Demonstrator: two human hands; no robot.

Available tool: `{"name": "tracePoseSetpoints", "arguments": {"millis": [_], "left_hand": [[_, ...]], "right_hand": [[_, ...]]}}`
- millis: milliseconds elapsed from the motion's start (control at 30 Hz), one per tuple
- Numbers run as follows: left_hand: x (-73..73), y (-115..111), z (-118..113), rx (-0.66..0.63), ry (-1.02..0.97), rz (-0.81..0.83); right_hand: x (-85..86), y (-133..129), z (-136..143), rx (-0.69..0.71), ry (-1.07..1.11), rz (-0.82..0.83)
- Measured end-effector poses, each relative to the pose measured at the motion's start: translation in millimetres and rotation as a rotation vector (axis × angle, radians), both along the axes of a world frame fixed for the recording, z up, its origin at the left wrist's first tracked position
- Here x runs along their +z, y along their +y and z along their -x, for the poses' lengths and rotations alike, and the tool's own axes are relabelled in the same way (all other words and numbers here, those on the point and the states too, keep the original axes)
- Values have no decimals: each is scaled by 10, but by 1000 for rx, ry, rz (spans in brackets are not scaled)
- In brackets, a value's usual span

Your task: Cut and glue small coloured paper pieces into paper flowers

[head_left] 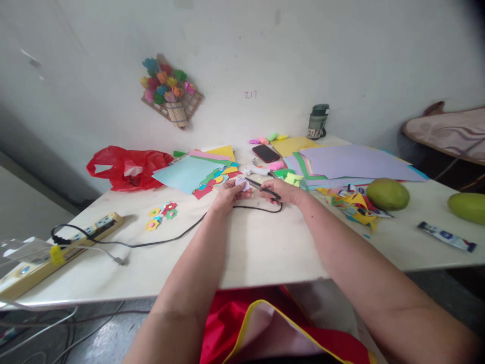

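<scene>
Between the fingers of my left hand (226, 195) is a small piece of light purple paper (243, 185). My right hand (282, 192) is closed around the black handles of a pair of scissors (270, 191). The scissor blades point left and reach the purple paper; whether they are parted I cannot tell. Just beyond my hands lies a white glue gun (257, 170), and its black cord (189, 230) loops below my hands to the left. Cut colored paper pieces (212, 181) lie beyond my left hand.
Small paper flowers (162, 216) and a power strip (62, 253) are at left, behind them a red plastic bag (131, 169). Colored sheets (359, 162), a phone (265, 153) and a tumbler (318, 122) stand or lie farther back. Scraps (358, 205), green fruit (388, 194) and a tube (447, 236) are right.
</scene>
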State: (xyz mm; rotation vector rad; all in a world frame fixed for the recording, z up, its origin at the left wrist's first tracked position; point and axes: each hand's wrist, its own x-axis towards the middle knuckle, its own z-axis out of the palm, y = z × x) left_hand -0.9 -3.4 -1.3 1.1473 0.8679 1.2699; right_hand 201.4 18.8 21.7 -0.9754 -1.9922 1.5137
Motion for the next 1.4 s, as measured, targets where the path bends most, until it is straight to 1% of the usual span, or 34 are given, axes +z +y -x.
{"name": "tracePoseSetpoints", "arguments": {"millis": [133,300,567,700,1000,1167,1400], "left_hand": [[-4,-1,4,-26,8,-3],[-5,1,4,-26,22,1],[-5,-2,8,-39,26,5],[11,-17,-5,-45,18,0],[29,-30,-18,-37,17,23],[41,-45,-28,-13,42,48],[21,-29,-18,-17,56,28]], "right_hand": [[-2,6,4,-2,23,19],[1,3,2,-9,18,33],[-54,54,-3,-6,33,4],[-67,70,1,-7,38,26],[-100,100,-3,-4,36,16],[-86,85,-1,5,21,0],[-82,88,2,13,49,22]]}}
